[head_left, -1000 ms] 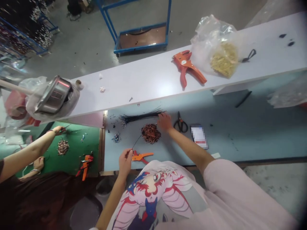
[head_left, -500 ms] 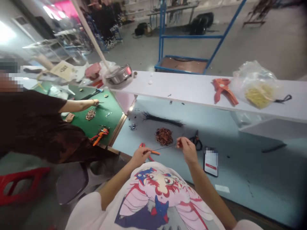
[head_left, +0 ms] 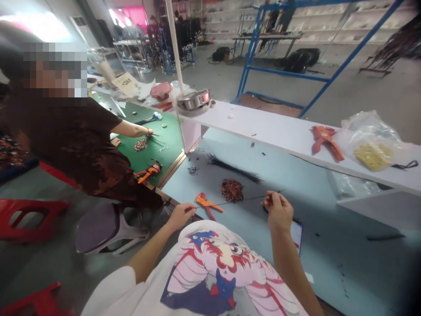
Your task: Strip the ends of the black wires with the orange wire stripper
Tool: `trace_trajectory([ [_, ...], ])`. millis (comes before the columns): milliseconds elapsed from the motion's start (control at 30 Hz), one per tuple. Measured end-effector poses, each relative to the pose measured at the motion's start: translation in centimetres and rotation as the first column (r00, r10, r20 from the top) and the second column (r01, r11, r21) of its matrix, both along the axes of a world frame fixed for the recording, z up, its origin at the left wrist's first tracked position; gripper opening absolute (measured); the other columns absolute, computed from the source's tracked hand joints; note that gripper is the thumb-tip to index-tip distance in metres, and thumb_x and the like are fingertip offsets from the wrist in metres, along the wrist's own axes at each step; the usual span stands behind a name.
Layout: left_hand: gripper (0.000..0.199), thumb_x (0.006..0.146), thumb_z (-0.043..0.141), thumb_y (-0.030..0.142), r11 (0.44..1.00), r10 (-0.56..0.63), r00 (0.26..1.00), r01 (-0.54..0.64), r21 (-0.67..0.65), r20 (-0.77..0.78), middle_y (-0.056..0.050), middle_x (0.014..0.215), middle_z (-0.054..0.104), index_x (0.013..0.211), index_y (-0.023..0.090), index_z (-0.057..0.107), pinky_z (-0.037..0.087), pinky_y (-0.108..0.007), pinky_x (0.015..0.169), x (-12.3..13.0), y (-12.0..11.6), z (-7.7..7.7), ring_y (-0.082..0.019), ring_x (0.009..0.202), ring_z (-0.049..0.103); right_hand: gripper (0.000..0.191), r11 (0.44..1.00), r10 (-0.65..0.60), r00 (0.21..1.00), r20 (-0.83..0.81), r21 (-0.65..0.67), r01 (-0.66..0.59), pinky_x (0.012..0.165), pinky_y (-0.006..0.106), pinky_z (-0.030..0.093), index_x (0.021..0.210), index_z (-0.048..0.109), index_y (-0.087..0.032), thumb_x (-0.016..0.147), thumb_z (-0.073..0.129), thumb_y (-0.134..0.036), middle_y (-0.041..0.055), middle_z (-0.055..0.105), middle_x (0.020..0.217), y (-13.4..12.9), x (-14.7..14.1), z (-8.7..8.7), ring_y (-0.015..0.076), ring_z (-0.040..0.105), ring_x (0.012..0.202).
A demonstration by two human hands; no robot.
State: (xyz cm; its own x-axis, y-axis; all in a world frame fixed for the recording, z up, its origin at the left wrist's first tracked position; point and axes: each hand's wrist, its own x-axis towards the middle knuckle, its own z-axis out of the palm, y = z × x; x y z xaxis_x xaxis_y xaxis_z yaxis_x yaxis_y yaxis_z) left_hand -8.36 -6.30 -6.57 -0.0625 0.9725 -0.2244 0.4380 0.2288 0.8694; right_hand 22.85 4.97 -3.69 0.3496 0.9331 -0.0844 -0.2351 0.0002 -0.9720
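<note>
My left hand pinches one end of a thin dark wire at the table's front edge. Farther along the wire, my right hand holds it between closed fingertips, and a short end sticks out past them. The wire is stretched nearly straight between the hands. Just right of my left hand lie orange-handled pliers. Behind the wire sits a heap of small reddish-brown pieces, and beyond it a bundle of long black wires. A phone is partly hidden by my right forearm.
A white shelf runs along the back, bearing a red tool, a bag of yellow pieces and a round metal tin. Left, a person works at a green table. Small dark bits lie on the blue table.
My hands have moved farther apart, with a longer stretch of wire between them. The camera view has shifted, so the person and stools at the left show more.
</note>
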Motion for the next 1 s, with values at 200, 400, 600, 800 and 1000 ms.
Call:
trace_trajectory([
  [200,0.027,0.078,0.055,0.040,0.994,-0.065,0.983,0.078,-0.073,0.170,-0.002,0.066,0.066,0.078,0.015,0.065,0.045,-0.025,0.064,-0.2,1.0,-0.4,-0.013,0.062,0.058,0.032,0.996,-0.077,0.997,-0.020,0.040,0.078,0.047,0.020,0.047,0.078,0.064,-0.014,0.064,0.071,-0.041,-0.0036,0.056,0.059,-0.2,0.9,0.3,0.0053,0.049,0.047],
  [400,0.025,0.075,0.058,0.038,0.966,-0.164,0.943,0.213,-0.146,0.291,-0.002,0.061,0.065,0.080,0.013,0.062,0.047,-0.025,0.060,-0.6,1.5,0.4,-0.012,0.058,0.059,0.029,0.991,-0.133,0.982,-0.136,-0.018,0.132,0.040,0.017,0.042,0.070,0.064,-0.012,0.055,0.077,-0.034,-0.0024,0.057,0.054,0.2,1.9,1.0,0.0053,0.049,0.043],
  [600,0.024,0.076,0.057,0.036,0.920,-0.300,0.914,0.353,-0.169,0.272,-0.003,0.068,0.066,0.082,0.013,0.063,0.048,-0.025,0.066,-0.8,1.4,0.8,-0.012,0.065,0.060,0.031,0.992,-0.123,0.990,-0.065,-0.034,0.121,0.040,0.018,0.042,0.072,0.067,-0.011,0.054,0.076,-0.036,-0.0007,0.059,0.056,0.3,3.1,0.9,0.0060,0.050,0.043],
  [800,0.021,0.076,0.054,0.031,0.905,-0.386,0.922,0.380,-0.190,0.005,-0.003,0.078,0.069,0.079,0.016,0.068,0.044,-0.022,0.068,-2.6,1.2,-0.8,-0.015,0.073,0.060,0.032,0.998,0.006,0.997,0.078,-0.061,-0.001,0.045,0.019,0.044,0.078,0.069,-0.014,0.061,0.074,-0.040,0.0004,0.062,0.066,-0.6,2.4,0.2,0.0063,0.050,0.049],
  [1000,0.017,0.075,0.053,0.021,0.927,-0.366,0.856,0.302,-0.222,-0.365,-0.005,0.081,0.069,0.072,0.020,0.069,0.041,-0.024,0.070,-5.5,-0.5,-2.4,-0.017,0.076,0.059,0.027,0.944,0.329,0.917,0.227,-0.115,-0.310,0.054,0.024,0.046,0.079,0.072,-0.015,0.067,0.071,-0.039,0.0013,0.063,0.065,-1.8,-0.4,-0.6,0.0101,0.052,0.054],
])
